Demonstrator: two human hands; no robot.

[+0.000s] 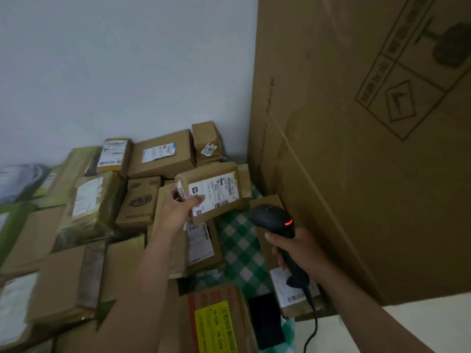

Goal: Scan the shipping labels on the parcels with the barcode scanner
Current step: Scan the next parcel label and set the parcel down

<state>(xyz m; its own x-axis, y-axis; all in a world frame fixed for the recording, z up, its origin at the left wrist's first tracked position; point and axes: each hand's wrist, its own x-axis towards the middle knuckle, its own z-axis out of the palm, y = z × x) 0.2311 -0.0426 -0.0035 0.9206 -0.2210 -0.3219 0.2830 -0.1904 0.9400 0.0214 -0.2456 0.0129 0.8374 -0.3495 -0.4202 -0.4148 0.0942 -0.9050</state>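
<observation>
Parcels (211,294) crowd checked cloth (242,250) by wall (114,72).

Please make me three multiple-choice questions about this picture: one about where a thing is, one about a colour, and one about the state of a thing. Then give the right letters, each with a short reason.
1. Where does the parcel with the yellow label lie?
A. on a shelf
B. nearest the camera, at the bottom of the view
C. inside a bag

2. What colour is the light on the barcode scanner?
A. green
B. blue
C. red-orange

3. In what state is the small parcel with the white shipping label?
A. lifted in the left hand
B. lying flat on the floor
C. pinned under the scanner

Answers:
1 B: it sits at the lower edge of the view.
2 C: a red-orange strip glows on the scanner's head.
3 A: the left hand grips its end, while the right hand grips the scanner's handle.
</observation>
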